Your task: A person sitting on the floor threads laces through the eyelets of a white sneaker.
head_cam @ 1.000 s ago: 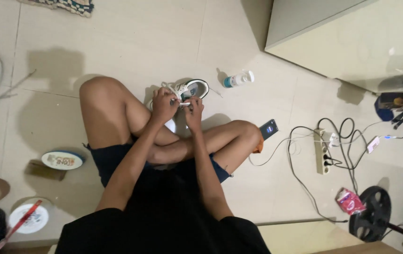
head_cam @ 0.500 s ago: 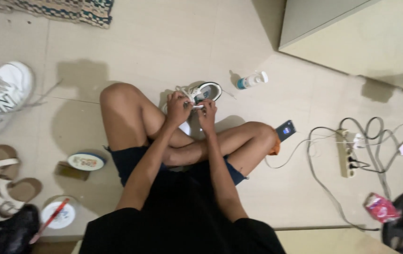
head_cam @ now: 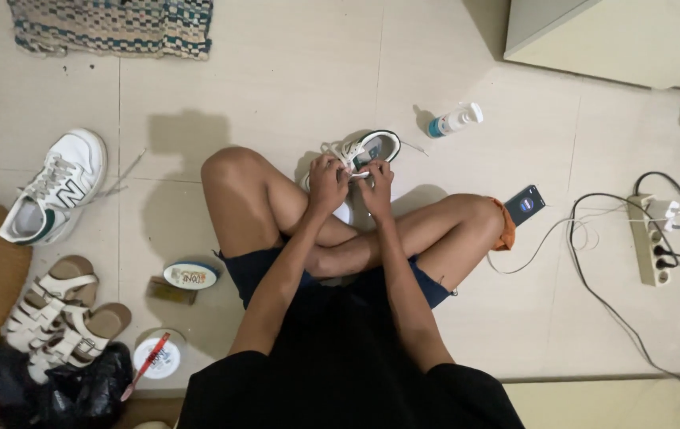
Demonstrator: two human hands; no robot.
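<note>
Both hands, L [head_cam: 327, 183] & R [head_cam: 376, 184], grip pinching laces atop white sneaker [head_cam: 367, 151], btwn knees.

Floor [head_cam: 292, 71]: I note pale tiles throughout.
Woven mat [head_cam: 113, 26]: checked, at the far edge of the floor, upper left.
Second sneaker [head_cam: 55, 187]: white, lying on the left, laces trailing.
Sandals [head_cam: 58, 316]: a beige strapped pair, below that sneaker.
Black bag [head_cam: 54, 389]: crumpled, touching the sandals.
Round tin [head_cam: 190, 276]: near the left thigh.
Pump bottle [head_cam: 454, 121]: lying on its side.
Phone [head_cam: 525, 205]: just beside the right knee.
Power strip [head_cam: 648, 240]: far right, cables looped around it.
</note>
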